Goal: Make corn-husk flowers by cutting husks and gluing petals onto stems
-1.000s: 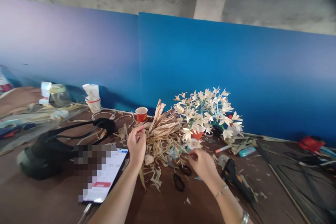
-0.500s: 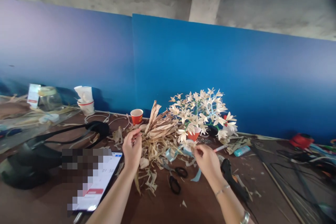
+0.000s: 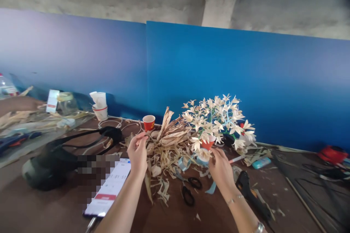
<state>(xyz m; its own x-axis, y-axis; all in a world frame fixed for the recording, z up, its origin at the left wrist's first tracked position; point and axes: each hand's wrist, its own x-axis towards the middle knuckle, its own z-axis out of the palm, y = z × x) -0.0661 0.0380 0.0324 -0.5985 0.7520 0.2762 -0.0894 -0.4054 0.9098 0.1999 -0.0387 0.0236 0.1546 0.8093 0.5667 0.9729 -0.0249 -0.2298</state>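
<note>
My left hand (image 3: pixel 138 153) hovers at the left edge of a heap of dried corn husks (image 3: pixel 173 134), its thumb and fingers drawn together near a red paper cup (image 3: pixel 149 123). Whatever they pinch is too small to make out. Beside a roll of pale blue ribbon (image 3: pixel 202 157), my right hand (image 3: pixel 221 165) has its fingertips closed together; what lies between them is hidden. Behind that hand, cream husk flowers (image 3: pixel 216 116) on green and blue stems stand in a red cup (image 3: pixel 207 143). Black-handled scissors (image 3: pixel 188 193) lie on the table between my forearms.
A glue gun (image 3: pixel 250 194) lies right of my right hand, near a turquoise lighter-like object (image 3: pixel 261 163). Left of my left forearm are a phone (image 3: pixel 112 189) and a black strapped object (image 3: pixel 49 167). Another person's arm (image 3: pixel 19 105) reaches in at the far left.
The view has turned slightly left, so the table's things appear farther right. Another person's arm has come into sight at the left. My left hand has shifted slightly left over the table.
</note>
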